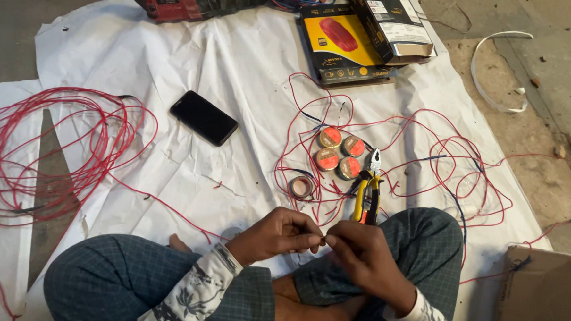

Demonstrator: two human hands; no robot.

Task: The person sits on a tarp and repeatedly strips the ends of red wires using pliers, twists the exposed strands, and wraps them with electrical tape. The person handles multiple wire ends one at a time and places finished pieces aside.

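We pinch a thin red wire end between left hand and right hand, fingertips closed tight; yellow-handled pliers lie within reach.

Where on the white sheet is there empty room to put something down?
Bare sheet lies between the black phone and the yellow boxes, and below the phone. It is crowded around the tape rolls, pliers and tangled red wire.

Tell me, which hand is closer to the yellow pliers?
Right. The right hand sits just below the yellow pliers, almost under their handles. The left hand is farther off, to their left, its fingers meeting the right hand's.
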